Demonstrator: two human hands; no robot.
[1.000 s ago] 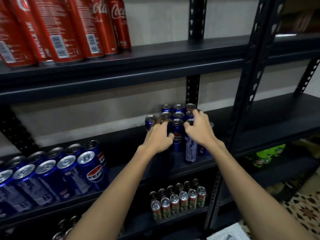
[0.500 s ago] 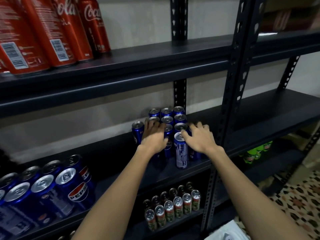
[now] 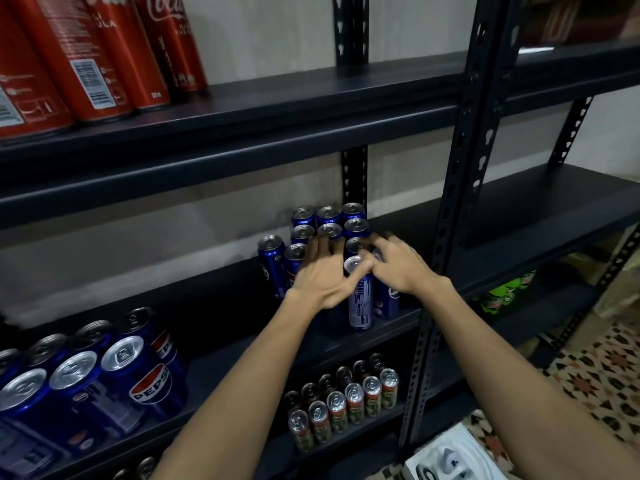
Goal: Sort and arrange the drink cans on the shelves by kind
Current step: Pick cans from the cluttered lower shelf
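Observation:
A cluster of slim blue Pepsi cans stands upright at the right end of the middle shelf. One blue can stands slightly apart on the cluster's left, and another stands at the front. My left hand lies spread over the can tops, its thumb touching the front can's rim. My right hand rests on the cans on the right side, fingers apart over their tops. Neither hand wraps around a can.
Wider Pepsi cans fill the shelf's left end. Red Coca-Cola cans stand on the upper shelf. Small green-and-red cans sit in rows on the shelf below. A perforated upright post stands just right of my hands, with green packs beyond.
The view has swung a little to the right. Both hands stayed on the blue can cluster; my left hand slid right, spreading its fingers and bringing its thumb to the front can.

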